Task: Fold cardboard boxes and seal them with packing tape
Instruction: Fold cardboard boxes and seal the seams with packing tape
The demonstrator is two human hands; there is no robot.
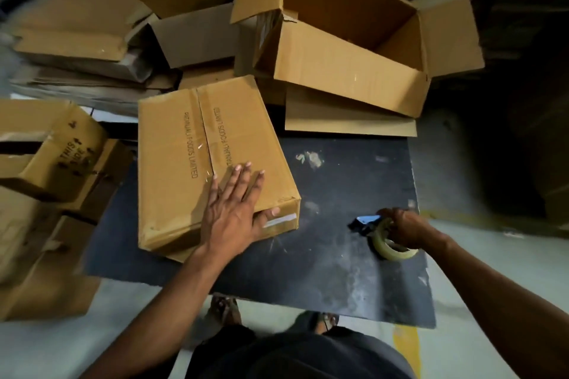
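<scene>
A closed brown cardboard box [184, 157] lies on the dark table [338, 255], its top seam covered with clear tape. My left hand [235, 209] rests flat on the box's near right corner, fingers straight on the top and thumb over the front edge. To the right, my right hand [406, 228] grips a tape dispenser [385, 237] with a roll of clear tape, set down on the table surface.
An open empty box [354, 71] stands at the back right on flattened cardboard. Flattened and half-folded boxes [77, 34] pile up at the back left. More boxes [46, 178] are stacked on the left. My feet [314, 318] show below the table's near edge.
</scene>
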